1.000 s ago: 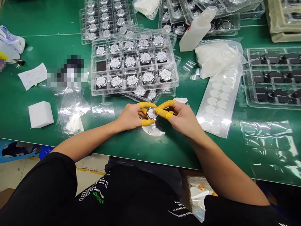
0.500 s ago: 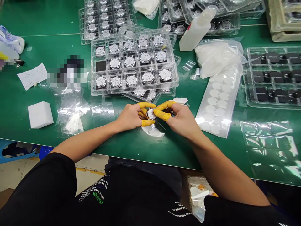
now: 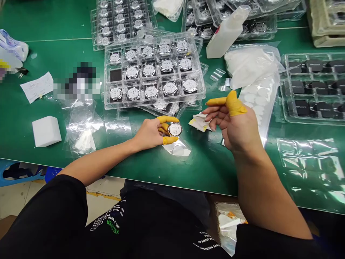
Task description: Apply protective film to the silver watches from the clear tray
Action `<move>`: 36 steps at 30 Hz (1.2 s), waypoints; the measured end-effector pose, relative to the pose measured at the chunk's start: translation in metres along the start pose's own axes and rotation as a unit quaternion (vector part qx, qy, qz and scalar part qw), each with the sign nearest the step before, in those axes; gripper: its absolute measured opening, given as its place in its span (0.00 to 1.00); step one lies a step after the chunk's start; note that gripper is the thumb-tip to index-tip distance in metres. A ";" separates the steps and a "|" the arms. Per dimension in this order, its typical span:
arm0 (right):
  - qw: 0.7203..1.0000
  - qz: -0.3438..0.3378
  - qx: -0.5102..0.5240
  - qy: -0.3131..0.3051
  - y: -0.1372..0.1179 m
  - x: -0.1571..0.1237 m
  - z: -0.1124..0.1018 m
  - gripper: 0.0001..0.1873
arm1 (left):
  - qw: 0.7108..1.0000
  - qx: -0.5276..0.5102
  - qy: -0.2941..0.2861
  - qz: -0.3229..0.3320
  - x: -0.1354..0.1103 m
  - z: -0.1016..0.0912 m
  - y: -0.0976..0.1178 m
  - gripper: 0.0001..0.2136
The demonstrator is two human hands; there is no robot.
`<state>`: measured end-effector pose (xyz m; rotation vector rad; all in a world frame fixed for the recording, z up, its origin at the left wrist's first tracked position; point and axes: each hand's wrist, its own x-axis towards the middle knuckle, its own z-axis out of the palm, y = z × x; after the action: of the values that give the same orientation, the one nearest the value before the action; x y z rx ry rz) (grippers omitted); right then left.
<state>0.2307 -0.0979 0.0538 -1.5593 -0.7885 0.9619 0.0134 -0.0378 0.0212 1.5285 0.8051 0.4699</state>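
My left hand (image 3: 151,133), in yellow finger cots, grips a round metal watch case (image 3: 175,129) by its edge. The case has a white printed disc facing up. Under it on the table lies a piece of clear film (image 3: 180,150). My right hand (image 3: 237,124) is raised to the right with its fingers apart and nothing visible in them; its thumb and index finger wear yellow cots. Close to its fingertips lies a crumpled, yellow-stained wipe (image 3: 198,123). A sheet of round white stickers (image 3: 260,95) is partly hidden behind this hand.
A clear tray (image 3: 153,104) of similar watch cases sits ahead, on other trays. A white bottle (image 3: 223,37) stands behind a plastic bag (image 3: 250,64). A tray of black pieces (image 3: 323,118) is at right, a white foam block (image 3: 46,131) at left.
My right hand has left the watch case, moving right and up towards the sticker sheet, and its fingers have spread. My left hand still holds the case in the same place.
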 end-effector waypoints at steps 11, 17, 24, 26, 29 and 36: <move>0.967 0.133 0.025 -0.216 0.020 -0.022 0.037 0.31 | 1.000 0.014 0.008 0.011 -0.001 -0.001 -0.004 0.28; 0.982 0.125 0.063 -0.125 0.024 -0.028 0.045 0.24 | 1.000 0.011 0.007 0.021 -0.002 0.000 -0.004 0.28; 0.972 0.147 0.089 -0.160 0.017 -0.023 0.040 0.29 | 1.000 0.019 0.000 0.007 0.000 -0.001 -0.003 0.28; 0.965 0.152 0.096 -0.193 0.015 -0.021 0.038 0.31 | 1.000 0.018 0.000 0.006 0.000 -0.001 -0.004 0.28; 0.969 0.137 0.054 -0.196 0.014 -0.021 0.034 0.31 | 1.000 0.025 -0.013 0.012 0.000 0.000 -0.005 0.28; 0.998 -0.068 -0.009 0.015 -0.011 0.001 0.029 0.18 | 0.996 -0.005 -0.054 0.071 0.003 0.001 -0.011 0.19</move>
<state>0.2052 -0.0815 0.0619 -1.5119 -0.8732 0.8330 0.0135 -0.0364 0.0103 1.5943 0.6123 0.4889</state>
